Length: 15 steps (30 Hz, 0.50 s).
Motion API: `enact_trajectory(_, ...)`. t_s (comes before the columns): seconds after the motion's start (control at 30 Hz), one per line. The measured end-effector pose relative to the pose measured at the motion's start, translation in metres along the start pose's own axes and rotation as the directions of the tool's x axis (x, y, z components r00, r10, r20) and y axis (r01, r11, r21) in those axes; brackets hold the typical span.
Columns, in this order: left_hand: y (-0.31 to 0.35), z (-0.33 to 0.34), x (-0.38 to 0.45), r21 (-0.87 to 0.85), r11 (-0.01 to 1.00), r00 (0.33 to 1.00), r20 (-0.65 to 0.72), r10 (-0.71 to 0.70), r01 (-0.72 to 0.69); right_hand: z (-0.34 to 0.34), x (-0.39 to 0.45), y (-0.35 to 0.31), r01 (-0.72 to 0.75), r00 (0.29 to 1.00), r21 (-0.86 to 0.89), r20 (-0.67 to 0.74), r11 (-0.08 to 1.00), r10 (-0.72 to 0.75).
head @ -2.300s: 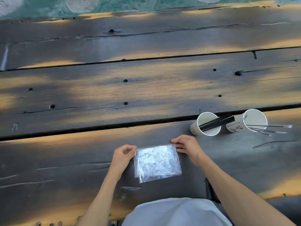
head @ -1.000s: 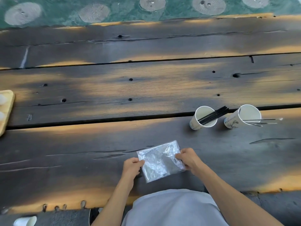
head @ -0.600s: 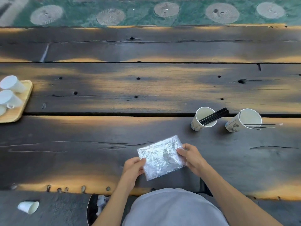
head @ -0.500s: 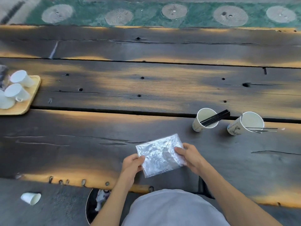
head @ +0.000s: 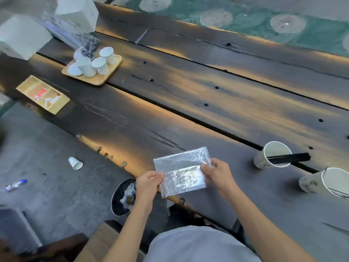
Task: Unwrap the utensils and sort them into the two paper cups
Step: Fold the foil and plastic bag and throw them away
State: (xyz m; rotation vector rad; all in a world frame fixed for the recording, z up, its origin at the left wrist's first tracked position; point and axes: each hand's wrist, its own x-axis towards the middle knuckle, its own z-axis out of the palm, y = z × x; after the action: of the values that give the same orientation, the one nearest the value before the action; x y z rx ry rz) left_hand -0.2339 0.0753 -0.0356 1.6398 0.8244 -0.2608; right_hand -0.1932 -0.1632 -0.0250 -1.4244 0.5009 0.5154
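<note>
A clear crinkled plastic wrapper (head: 182, 172) is held flat above the near edge of the dark wooden table (head: 207, 103). My left hand (head: 148, 183) pinches its lower left corner and my right hand (head: 217, 172) grips its right edge. Two white paper cups stand to the right. The nearer-left cup (head: 272, 155) holds black sticks that lean out to the right. The right cup (head: 324, 182) holds thin clear utensils, cut off by the frame edge.
A dark waste bin (head: 122, 197) with crumpled wrappers sits on the floor below my left hand. A wooden tray (head: 111, 73) of white mugs, a wooden divided box (head: 42, 94) and white boxes (head: 22, 36) stand at the far left. A paper cup (head: 75, 163) lies on the floor.
Both hands lifted the wrapper off the table and carried it left toward the table's near edge. My view swung left, bringing the bin, tray and floor into sight.
</note>
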Motion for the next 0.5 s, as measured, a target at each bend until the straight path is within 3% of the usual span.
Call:
enact_trajectory(0.23, -0.042, -0.066, -0.015, -0.211, 0.972, 0.992, -0.040, -0.118, 0.107, 0.069, 0.003, 0.002, -0.002, 0.992, -0.138, 0.123, 0.990, 0.020)
enact_trajectory(0.5, -0.092, -0.155, -0.008, -0.405, 0.903, 0.930, -0.256, -0.262, 0.143, 0.184, 0.009, 0.017, -0.079, 0.945, -0.375, 0.268, 0.924, 0.190)
